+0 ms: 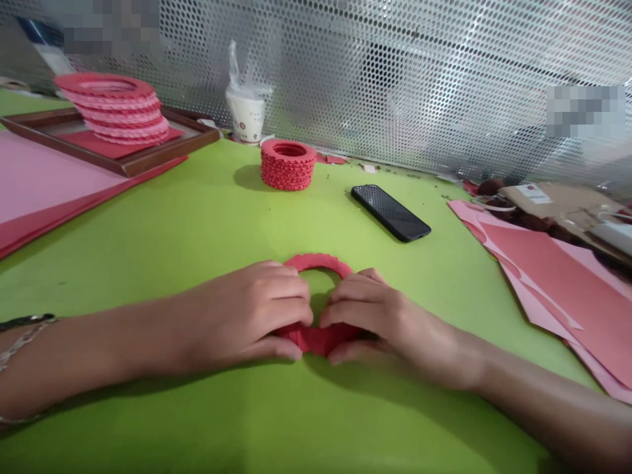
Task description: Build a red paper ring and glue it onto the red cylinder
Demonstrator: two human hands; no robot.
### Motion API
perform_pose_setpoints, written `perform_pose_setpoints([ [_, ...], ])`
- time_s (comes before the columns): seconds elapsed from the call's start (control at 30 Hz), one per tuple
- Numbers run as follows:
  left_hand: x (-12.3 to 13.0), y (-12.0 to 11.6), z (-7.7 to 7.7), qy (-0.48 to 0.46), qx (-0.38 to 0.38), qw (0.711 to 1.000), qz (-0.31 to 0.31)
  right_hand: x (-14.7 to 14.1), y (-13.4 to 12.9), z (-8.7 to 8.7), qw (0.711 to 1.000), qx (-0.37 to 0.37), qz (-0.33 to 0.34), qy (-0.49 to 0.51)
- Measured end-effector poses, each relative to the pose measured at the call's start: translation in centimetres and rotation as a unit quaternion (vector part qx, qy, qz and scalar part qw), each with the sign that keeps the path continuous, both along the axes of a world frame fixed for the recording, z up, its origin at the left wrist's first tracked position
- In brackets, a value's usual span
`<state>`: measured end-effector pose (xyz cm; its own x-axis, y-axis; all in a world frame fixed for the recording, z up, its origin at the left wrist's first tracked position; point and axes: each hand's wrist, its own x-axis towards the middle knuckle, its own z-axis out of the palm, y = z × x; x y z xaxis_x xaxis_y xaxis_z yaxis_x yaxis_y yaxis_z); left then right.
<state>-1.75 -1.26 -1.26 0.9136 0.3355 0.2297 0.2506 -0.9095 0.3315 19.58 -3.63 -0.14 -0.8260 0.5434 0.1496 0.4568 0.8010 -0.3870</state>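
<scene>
Head view: the green desk (207,224) stretches beneath my arms, pink and red paper sheets (553,270) lying right of the phone (392,214). Well left of the phone sits the wooden tray (172,155), carrying a tall ring pile (123,117); a shorter red stack (288,170) stands just left of it. My left grip (269,299) and right grip (378,313) pinch the scalloped ring (320,261), nearer me than the phone.
</scene>
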Motion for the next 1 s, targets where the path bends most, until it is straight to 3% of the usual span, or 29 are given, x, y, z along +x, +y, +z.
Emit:
perform_pose_setpoints([
  [0.17,-0.7,0.6,0.5,0.024,0.035,0.999,-0.027,0.8,0.6,0.7,0.999,-0.010,0.029,-0.029],
  [0.4,-1.3,0.3,1.0,0.049,0.018,0.998,0.036,1.5,0.9,1.4,0.998,-0.039,0.013,-0.053],
  [0.7,-0.7,-0.3,0.6,0.056,0.086,0.995,-0.012,0.7,0.0,1.2,0.998,0.003,0.013,-0.061],
  [1.0,-0.5,0.0,0.5,0.043,0.073,0.996,-0.024,0.6,0.6,0.8,0.998,-0.003,0.046,-0.030],
])
